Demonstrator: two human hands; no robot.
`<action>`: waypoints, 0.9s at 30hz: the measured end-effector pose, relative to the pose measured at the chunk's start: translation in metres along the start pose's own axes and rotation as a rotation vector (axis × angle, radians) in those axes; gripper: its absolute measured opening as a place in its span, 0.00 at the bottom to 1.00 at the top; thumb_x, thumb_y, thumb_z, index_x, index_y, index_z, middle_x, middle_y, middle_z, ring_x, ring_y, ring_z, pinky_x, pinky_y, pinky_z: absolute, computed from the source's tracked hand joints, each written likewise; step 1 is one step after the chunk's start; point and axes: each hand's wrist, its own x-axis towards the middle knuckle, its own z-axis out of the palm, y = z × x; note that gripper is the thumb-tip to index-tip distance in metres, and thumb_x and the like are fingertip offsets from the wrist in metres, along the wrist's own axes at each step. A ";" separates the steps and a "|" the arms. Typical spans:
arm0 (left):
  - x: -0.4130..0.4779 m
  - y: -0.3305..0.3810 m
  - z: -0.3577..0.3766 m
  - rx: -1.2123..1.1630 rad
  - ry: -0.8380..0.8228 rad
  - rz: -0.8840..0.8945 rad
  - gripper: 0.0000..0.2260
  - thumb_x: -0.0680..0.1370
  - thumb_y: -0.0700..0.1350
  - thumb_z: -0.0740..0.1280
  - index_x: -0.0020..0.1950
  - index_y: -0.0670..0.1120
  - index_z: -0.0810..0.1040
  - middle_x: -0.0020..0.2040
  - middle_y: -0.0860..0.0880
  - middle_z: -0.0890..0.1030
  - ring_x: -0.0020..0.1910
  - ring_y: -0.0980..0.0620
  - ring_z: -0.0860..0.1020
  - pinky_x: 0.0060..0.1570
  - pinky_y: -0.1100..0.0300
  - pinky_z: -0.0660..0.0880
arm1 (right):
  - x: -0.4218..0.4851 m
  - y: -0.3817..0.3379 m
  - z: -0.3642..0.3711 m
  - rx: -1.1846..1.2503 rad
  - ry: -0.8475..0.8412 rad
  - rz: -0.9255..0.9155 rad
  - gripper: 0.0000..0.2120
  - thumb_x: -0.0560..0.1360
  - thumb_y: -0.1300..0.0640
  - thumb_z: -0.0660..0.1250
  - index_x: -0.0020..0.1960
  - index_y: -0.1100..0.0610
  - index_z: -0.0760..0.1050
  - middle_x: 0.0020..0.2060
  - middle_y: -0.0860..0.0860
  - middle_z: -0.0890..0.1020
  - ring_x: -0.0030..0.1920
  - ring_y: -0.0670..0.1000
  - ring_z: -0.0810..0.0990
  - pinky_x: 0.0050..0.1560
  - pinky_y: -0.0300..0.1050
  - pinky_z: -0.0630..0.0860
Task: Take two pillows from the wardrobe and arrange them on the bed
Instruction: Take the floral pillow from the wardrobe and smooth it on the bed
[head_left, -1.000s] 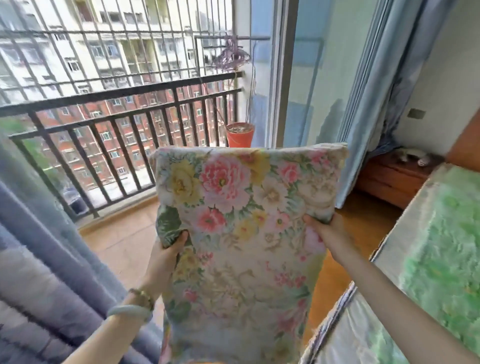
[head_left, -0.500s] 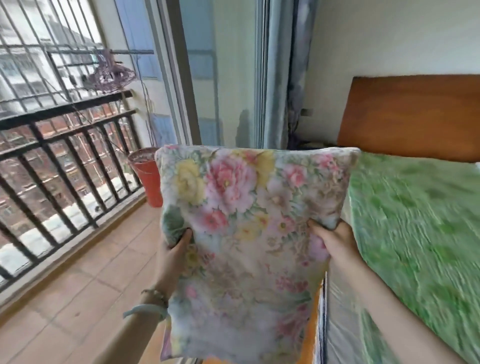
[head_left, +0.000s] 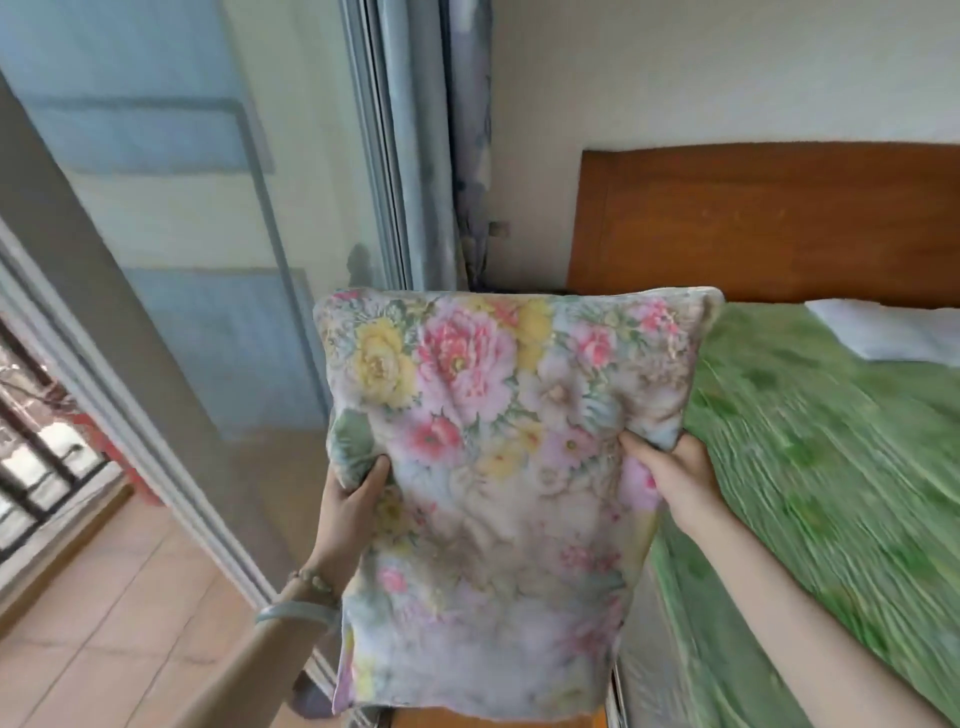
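Note:
I hold a floral pillow (head_left: 493, 457) upright in front of me, pink and yellow flowers on a pale cover. My left hand (head_left: 348, 506) grips its left edge and my right hand (head_left: 675, 480) grips its right edge. The bed (head_left: 831, 467), covered in a green spread, lies to the right, partly behind the pillow. A white pillow (head_left: 893, 332) rests on the bed near the wooden headboard (head_left: 769, 223).
A sliding glass door (head_left: 171, 249) and its grey frame stand to the left, with blue curtains (head_left: 457, 145) in the corner. Tiled balcony floor (head_left: 93, 623) and a dark railing (head_left: 31, 467) show at far left. A white wall rises behind the headboard.
My view has swung right from the balcony toward the bed. The headboard and a white pillow have come into sight. Both hands keep the same hold on the floral pillow.

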 end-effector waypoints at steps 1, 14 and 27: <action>0.018 -0.002 0.010 0.003 -0.017 -0.008 0.09 0.78 0.44 0.70 0.57 0.45 0.77 0.43 0.50 0.83 0.44 0.49 0.81 0.38 0.59 0.79 | 0.014 0.001 0.001 0.007 0.013 0.014 0.13 0.73 0.65 0.70 0.32 0.66 0.72 0.19 0.51 0.72 0.18 0.44 0.67 0.20 0.32 0.61; 0.264 -0.053 0.155 0.011 -0.202 -0.021 0.09 0.78 0.46 0.69 0.56 0.45 0.76 0.44 0.46 0.80 0.44 0.46 0.79 0.46 0.48 0.77 | 0.216 0.033 0.018 -0.038 0.210 0.067 0.16 0.71 0.61 0.72 0.28 0.56 0.72 0.18 0.47 0.72 0.17 0.47 0.67 0.20 0.33 0.63; 0.488 -0.065 0.315 0.007 -0.368 -0.033 0.14 0.78 0.47 0.70 0.62 0.45 0.76 0.49 0.45 0.82 0.48 0.45 0.81 0.47 0.47 0.79 | 0.429 0.042 0.023 -0.043 0.376 0.085 0.12 0.72 0.62 0.72 0.32 0.62 0.73 0.22 0.52 0.74 0.23 0.50 0.72 0.25 0.39 0.68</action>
